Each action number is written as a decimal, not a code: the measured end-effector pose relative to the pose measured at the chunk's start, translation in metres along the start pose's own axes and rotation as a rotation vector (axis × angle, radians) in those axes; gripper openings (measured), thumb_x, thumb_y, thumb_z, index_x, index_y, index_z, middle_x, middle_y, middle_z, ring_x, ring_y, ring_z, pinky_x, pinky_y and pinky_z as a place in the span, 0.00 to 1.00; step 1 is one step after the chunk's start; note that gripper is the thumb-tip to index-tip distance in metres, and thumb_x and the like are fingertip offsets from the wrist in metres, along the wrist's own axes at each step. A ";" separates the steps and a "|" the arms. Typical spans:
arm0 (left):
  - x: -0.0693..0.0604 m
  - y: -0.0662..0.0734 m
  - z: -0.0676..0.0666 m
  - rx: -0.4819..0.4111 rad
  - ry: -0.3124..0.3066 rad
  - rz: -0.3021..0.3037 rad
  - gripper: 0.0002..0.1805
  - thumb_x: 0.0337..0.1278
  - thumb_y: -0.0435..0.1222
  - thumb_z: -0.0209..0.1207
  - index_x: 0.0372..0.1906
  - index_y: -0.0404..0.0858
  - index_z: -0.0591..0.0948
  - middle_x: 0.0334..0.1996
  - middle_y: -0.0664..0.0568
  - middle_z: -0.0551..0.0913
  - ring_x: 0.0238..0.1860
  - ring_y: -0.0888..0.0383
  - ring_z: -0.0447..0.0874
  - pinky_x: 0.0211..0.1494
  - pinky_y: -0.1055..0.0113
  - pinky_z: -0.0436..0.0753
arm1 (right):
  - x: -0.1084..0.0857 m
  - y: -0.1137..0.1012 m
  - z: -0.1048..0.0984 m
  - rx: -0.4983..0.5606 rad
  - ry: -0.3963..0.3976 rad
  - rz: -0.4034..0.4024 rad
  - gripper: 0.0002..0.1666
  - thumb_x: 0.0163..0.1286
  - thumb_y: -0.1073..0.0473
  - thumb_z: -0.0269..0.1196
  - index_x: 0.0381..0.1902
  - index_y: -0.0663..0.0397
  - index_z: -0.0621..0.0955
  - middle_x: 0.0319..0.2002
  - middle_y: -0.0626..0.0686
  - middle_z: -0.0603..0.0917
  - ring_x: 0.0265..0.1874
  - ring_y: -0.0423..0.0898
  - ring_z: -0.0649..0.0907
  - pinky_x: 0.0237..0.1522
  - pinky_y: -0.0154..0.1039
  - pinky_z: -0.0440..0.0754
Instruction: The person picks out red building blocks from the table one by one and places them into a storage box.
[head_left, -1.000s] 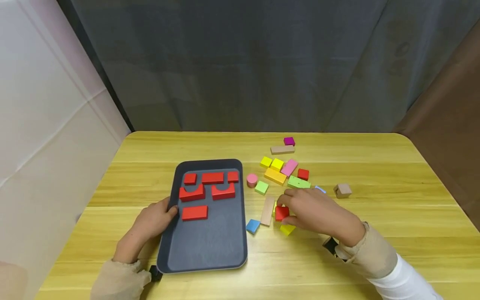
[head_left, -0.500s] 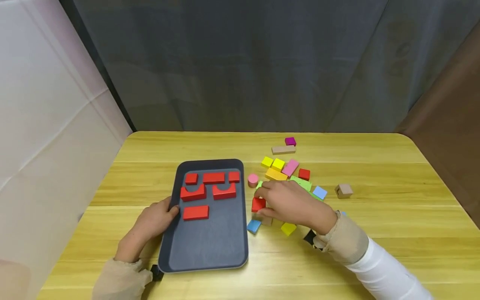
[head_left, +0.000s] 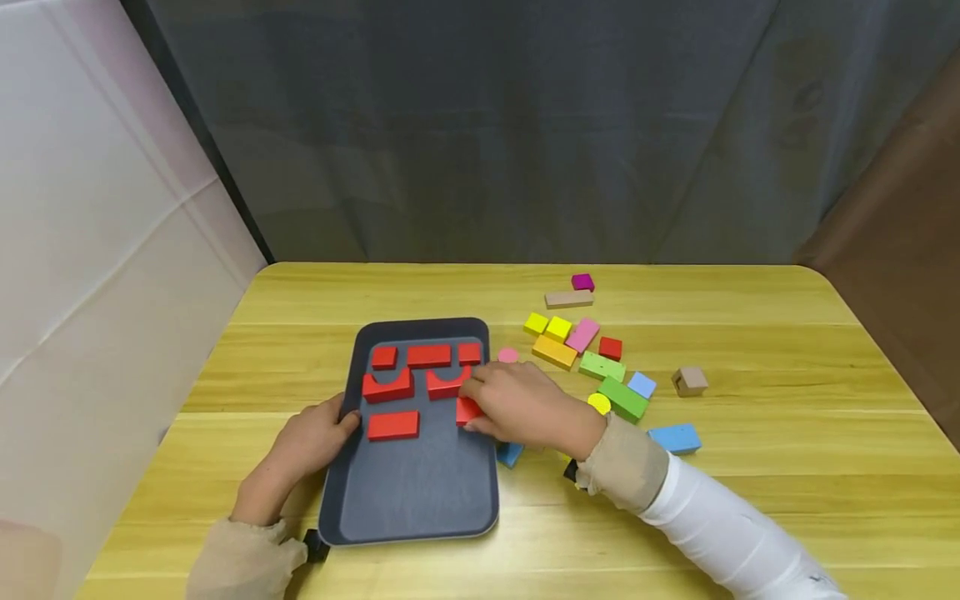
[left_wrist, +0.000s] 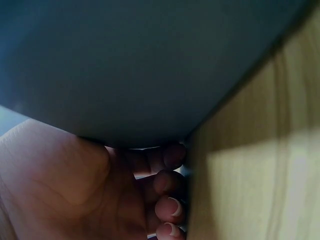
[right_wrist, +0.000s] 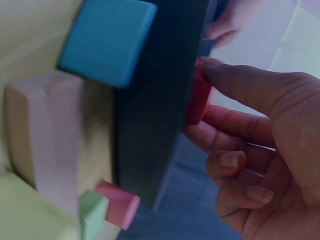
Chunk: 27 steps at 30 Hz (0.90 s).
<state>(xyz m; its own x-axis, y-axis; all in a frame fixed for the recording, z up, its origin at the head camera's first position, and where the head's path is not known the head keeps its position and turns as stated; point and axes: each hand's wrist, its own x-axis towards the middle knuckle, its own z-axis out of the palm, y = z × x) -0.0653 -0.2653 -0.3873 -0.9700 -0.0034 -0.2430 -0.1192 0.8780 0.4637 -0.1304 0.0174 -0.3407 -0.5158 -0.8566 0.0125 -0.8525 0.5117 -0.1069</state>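
A dark grey tray [head_left: 412, 508] lies on the table with several red blocks in it, two of them with curved notches [head_left: 387, 387]. My left hand [head_left: 309, 442] grips the tray's left rim, thumb over the edge; in the left wrist view its fingers [left_wrist: 169, 207] curl beneath the tray's side. Over the tray's right side, my right hand [head_left: 525, 408] pinches a red block [head_left: 468, 411] between thumb and fingers. The right wrist view also has this red block [right_wrist: 200, 97] in the pinch. Whether it touches the tray floor, I cannot tell.
Right of the tray lie loose blocks: orange [head_left: 554, 352], pink [head_left: 582, 335], green [head_left: 623, 399], blue [head_left: 675, 438], red [head_left: 611, 348] and a plain wooden cube [head_left: 690, 382]. A blue block [head_left: 510, 454] sits close by the tray's right edge. A dark curtain [head_left: 480, 133] hangs behind the table.
My right hand has carried the red block leftward from among the loose blocks to over the tray's right side. The left hand stays on the tray rim.
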 end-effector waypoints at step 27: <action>-0.001 0.001 -0.001 0.006 0.001 0.001 0.24 0.67 0.39 0.48 0.60 0.25 0.70 0.44 0.33 0.80 0.40 0.42 0.80 0.43 0.45 0.77 | 0.022 -0.007 0.027 -0.032 -0.033 -0.012 0.18 0.61 0.43 0.66 0.39 0.49 0.83 0.28 0.44 0.75 0.24 0.40 0.74 0.20 0.34 0.70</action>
<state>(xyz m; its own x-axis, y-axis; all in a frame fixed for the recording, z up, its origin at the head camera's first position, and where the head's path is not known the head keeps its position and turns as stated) -0.0650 -0.2646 -0.3857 -0.9703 -0.0026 -0.2418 -0.1168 0.8807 0.4591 -0.1333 -0.0065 -0.3670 -0.5028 -0.8642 -0.0188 -0.8612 0.5027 -0.0750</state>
